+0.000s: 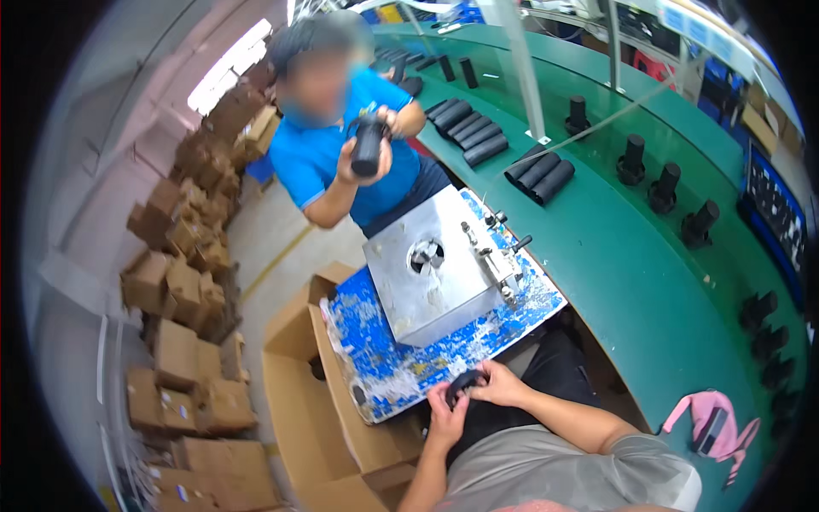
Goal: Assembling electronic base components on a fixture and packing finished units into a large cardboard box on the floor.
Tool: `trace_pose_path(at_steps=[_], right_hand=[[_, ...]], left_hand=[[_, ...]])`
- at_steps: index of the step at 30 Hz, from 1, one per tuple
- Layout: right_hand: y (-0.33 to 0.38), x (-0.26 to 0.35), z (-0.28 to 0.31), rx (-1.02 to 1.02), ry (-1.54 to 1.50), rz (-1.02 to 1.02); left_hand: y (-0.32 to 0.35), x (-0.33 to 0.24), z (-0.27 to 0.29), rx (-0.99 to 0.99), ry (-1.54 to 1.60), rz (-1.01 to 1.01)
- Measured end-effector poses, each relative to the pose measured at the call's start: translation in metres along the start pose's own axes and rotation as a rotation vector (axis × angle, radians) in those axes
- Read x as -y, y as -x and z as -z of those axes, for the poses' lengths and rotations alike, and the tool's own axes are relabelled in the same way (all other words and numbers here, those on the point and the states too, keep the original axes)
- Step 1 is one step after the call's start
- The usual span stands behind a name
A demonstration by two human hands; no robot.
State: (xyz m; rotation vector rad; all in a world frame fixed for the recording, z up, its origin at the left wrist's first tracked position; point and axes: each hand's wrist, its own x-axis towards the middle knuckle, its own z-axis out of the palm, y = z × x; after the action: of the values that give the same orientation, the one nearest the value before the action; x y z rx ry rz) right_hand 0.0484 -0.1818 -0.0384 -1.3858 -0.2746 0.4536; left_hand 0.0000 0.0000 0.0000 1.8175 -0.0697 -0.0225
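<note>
Left hand [445, 416] and right hand [502, 385] have fingers closed on one black part [461, 387], probably for steadiness. Metal box [437, 288] stands near, seemingly for easy reach

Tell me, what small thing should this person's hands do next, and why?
Perhaps lift the small curved black part toward the round opening in the silver metal box. The left hand and right hand both hold it close to the near edge of the worn blue-and-white board, and the opening is uncovered, farther ahead. Whether the part fits there, I cannot tell.
</note>
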Motion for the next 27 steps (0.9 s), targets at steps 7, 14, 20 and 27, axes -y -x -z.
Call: trace_pose_path(at_steps=[7, 14, 20, 27], right_hand=[[-0.08, 0.167, 0.003, -0.267, 0.969, 0.424], [-0.235, 0.182, 0.034, -0.132, 1.209, 0.095], [-0.286, 0.145, 0.07, -0.139, 1.282, -0.063], [-0.3, 0.148, 0.059, -0.105, 1.33, -0.204]], left_hand=[[-0.097, -0.066, 0.03, -0.163, -0.026, -0.242], [-0.237, -0.043, 0.044, -0.377, -0.134, 0.038], [-0.277, -0.051, 0.043, -0.338, -0.498, 0.18], [-0.286, -0.035, 0.049, -0.467, -0.679, 0.167]])
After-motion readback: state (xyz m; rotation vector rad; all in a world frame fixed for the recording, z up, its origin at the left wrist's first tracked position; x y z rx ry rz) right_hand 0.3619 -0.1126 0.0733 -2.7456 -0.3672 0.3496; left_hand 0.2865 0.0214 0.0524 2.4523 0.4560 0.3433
